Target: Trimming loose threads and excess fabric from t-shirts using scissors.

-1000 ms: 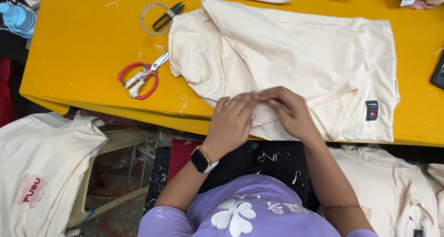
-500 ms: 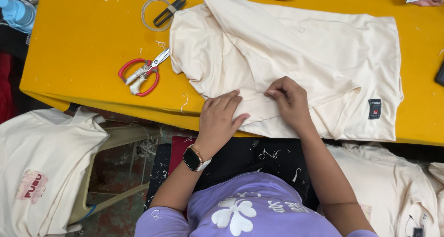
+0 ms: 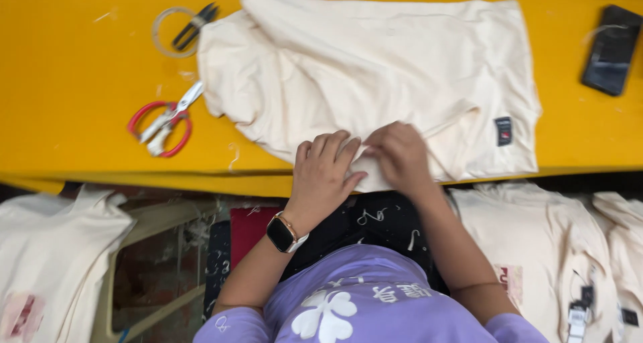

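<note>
A cream T-shirt (image 3: 375, 75) lies spread on the yellow table (image 3: 74, 95), with a small dark label near its lower right corner. My left hand (image 3: 325, 169) lies on the shirt's near hem, fingers curled over the fabric. My right hand (image 3: 398, 152) pinches the same hem right beside it, fingertips touching. Both hands hold the cloth at the table's front edge. A dark smartwatch sits on my left wrist.
Red-handled scissors (image 3: 162, 120) lie left of the shirt. Small black thread snips (image 3: 194, 25) rest on a clear ring of tape (image 3: 167, 31). A black phone (image 3: 611, 49) lies at the far right. Cream garments (image 3: 47, 262) are piled below on both sides.
My hands have drawn together on the hem, the right hand shifting left toward the left one. The view has moved, bringing the phone into sight.
</note>
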